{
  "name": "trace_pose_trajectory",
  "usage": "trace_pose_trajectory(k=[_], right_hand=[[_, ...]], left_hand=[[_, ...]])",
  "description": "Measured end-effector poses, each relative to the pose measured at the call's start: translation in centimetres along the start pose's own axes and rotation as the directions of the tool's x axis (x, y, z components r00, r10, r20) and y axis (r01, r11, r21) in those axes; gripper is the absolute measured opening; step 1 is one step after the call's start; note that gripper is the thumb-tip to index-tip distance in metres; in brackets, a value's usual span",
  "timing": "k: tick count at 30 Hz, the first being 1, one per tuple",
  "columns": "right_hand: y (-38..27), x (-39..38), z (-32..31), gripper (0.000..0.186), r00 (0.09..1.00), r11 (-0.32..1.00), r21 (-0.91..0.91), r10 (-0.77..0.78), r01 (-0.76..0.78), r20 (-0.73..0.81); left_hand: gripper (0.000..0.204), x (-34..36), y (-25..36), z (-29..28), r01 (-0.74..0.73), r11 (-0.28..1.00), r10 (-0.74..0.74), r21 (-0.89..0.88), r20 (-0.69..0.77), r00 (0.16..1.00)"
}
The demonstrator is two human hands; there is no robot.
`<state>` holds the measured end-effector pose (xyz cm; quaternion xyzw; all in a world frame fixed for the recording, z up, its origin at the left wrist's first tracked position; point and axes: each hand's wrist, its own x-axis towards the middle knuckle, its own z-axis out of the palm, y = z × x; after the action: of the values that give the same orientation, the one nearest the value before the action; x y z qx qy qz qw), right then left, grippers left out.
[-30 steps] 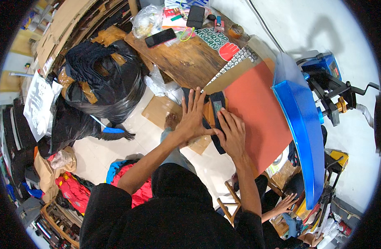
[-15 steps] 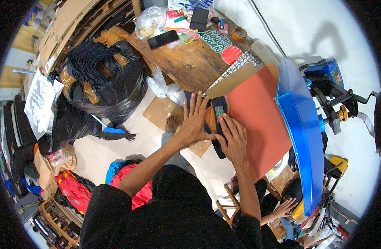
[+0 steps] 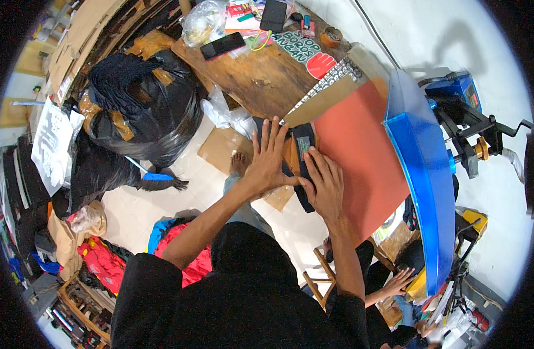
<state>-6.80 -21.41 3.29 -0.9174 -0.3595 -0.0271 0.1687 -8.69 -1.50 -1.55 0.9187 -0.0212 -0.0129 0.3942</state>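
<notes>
A strip of dark cloth (image 3: 302,168) with a small grey-green printed patch (image 3: 303,144) lies over the near left edge of an orange-red pad (image 3: 360,157). My left hand (image 3: 268,164) rests on its left part, fingers spread. My right hand (image 3: 326,183) lies flat beside the patch, fingers stretched out and fingertips at the patch's right edge. The two thumbs meet between the hands. Both hands press flat and grip nothing; they cover part of the cloth. Orange-brown material (image 3: 290,154) shows between the hands, next to the dark cloth.
A blue heat press plate (image 3: 421,192) stands swung out right of the pad. Beyond lies a wooden table (image 3: 243,78) with phones (image 3: 222,46), a plastic bag (image 3: 203,23) and a sticker. A stuffed black bag (image 3: 156,128) stands left. At lower right shows another person's hand (image 3: 399,281).
The whole view has shifted slightly, so the scene sits a little higher. Both my hands stay on the dark cloth in nearly the same pose.
</notes>
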Motion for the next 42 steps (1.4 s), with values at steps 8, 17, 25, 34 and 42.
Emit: trace_pose_trajectory(k=[8,17,25,34,42], right_hand=[[0.2,-0.1,0.2,0.056,0.999,1.0,0.016,-0.025,0.025,-0.03],[0.3,-0.9,-1.2,0.049,0.994,0.988,0.116,0.105,-0.1,-0.031],[0.5,-0.9,-0.2,0.055,0.999,0.998,0.056,0.005,-0.007,0.035],[0.3,-0.9,-0.1,0.055,0.999,0.998,0.057,-0.008,0.005,0.053],[0.1,-0.5,-0.7,0.047,0.993,0.976,0.213,0.073,-0.052,-0.093]], left_hand=[[0.147,0.1,-0.6,0.7,-0.029,1.0,0.029,0.002,-0.004,1.0],[0.145,0.2,-0.2,0.6,-0.014,1.0,0.014,0.011,-0.006,1.0],[0.146,0.2,-0.6,0.3,-0.026,1.0,0.026,-0.008,0.019,0.999],[0.145,0.2,-0.3,0.1,-0.01,1.0,0.01,0.011,0.054,0.999],[0.147,0.2,-0.1,0.3,0.005,1.0,-0.005,-0.025,-0.005,1.0]])
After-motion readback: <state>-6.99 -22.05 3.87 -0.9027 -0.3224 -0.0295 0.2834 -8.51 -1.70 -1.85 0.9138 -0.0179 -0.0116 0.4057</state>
